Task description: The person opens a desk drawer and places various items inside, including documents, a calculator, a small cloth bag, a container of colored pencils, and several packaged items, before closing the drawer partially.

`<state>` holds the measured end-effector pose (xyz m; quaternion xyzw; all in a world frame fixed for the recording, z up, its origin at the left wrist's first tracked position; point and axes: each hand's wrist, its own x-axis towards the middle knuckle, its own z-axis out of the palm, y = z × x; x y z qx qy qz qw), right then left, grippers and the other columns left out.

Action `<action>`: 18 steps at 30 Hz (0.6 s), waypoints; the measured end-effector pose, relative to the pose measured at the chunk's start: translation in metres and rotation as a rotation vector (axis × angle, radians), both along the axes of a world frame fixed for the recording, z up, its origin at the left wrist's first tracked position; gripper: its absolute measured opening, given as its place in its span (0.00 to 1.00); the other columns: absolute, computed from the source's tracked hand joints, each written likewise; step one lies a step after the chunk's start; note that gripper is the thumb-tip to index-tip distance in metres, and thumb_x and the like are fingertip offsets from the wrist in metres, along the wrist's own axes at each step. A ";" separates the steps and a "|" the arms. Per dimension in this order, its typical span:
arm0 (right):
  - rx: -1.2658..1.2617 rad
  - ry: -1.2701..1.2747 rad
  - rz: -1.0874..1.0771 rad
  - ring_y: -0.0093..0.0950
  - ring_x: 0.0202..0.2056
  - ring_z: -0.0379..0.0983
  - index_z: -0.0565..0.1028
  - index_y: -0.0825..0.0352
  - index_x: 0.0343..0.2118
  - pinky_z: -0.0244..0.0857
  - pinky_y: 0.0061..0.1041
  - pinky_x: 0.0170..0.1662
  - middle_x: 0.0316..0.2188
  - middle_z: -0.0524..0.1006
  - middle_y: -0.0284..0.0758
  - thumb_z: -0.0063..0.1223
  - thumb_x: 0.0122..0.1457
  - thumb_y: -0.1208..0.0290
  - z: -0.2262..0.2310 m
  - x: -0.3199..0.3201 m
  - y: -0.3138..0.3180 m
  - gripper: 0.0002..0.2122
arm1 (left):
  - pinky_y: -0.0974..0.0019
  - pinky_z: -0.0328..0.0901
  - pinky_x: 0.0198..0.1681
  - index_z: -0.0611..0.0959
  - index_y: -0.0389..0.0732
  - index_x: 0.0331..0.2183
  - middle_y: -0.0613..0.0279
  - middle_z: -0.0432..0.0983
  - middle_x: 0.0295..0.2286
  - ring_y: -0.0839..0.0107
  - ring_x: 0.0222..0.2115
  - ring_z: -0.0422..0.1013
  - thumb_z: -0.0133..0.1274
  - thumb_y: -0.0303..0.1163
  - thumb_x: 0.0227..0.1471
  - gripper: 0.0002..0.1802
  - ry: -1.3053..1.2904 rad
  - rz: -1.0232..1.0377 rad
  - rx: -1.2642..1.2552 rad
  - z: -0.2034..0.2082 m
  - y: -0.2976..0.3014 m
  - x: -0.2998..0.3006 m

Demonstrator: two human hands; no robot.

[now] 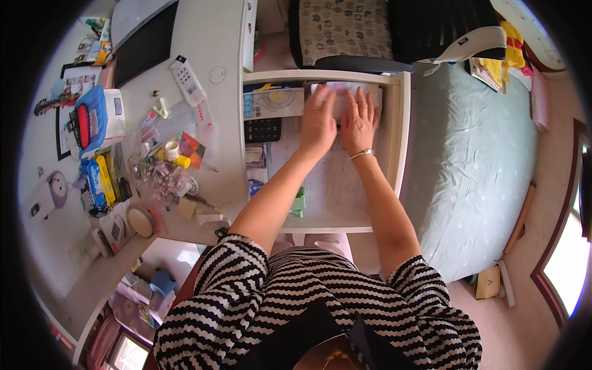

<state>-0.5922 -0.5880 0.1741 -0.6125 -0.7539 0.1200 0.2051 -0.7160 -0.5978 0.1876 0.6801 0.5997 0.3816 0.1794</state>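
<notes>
Both my hands reach into the far end of an open white drawer [405, 142]. My right hand [359, 126] lies flat with its fingers spread, on a whitish flat thing [375, 98] that may be a box or a stack of paper. Close beside it, my left hand [319, 126] is over the same thing. Its fingertips are blurred by motion, so any grip is hidden. A flat, pale printed package [277, 102] lies to the left of my left hand. Below that is a black calculator-like thing with keys [263, 130].
Paper sheets [327, 185] line the drawer, with a green plastic piece [298, 202] near its front. The desk [225, 154] at left holds a monitor [147, 46], a blue basket [92, 117] and small clutter. A chair [345, 31] stands beyond; a bed [475, 172] is at right.
</notes>
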 end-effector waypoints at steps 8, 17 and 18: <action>-0.110 -0.076 -0.012 0.41 0.63 0.39 0.55 0.54 0.60 0.31 0.48 0.62 0.62 0.49 0.40 0.48 0.54 0.62 -0.030 0.001 0.003 0.29 | 0.53 0.45 0.60 0.56 0.41 0.58 0.46 0.48 0.58 0.52 0.60 0.46 0.38 0.28 0.52 0.31 0.353 -0.085 -0.177 -0.027 -0.011 -0.004; -0.109 -0.121 -0.014 0.41 0.63 0.41 0.55 0.58 0.59 0.34 0.49 0.61 0.61 0.51 0.40 0.48 0.53 0.64 -0.017 -0.002 0.007 0.30 | 0.55 0.45 0.60 0.61 0.37 0.55 0.46 0.52 0.56 0.53 0.59 0.49 0.45 0.28 0.48 0.31 0.329 -0.057 -0.165 -0.021 -0.007 -0.008; -0.107 -0.112 -0.024 0.41 0.63 0.41 0.55 0.60 0.59 0.34 0.49 0.61 0.61 0.51 0.40 0.49 0.52 0.65 -0.011 -0.004 0.005 0.30 | 0.55 0.47 0.60 0.63 0.36 0.54 0.46 0.54 0.55 0.53 0.58 0.50 0.48 0.28 0.46 0.32 0.306 -0.045 -0.155 -0.007 -0.007 -0.011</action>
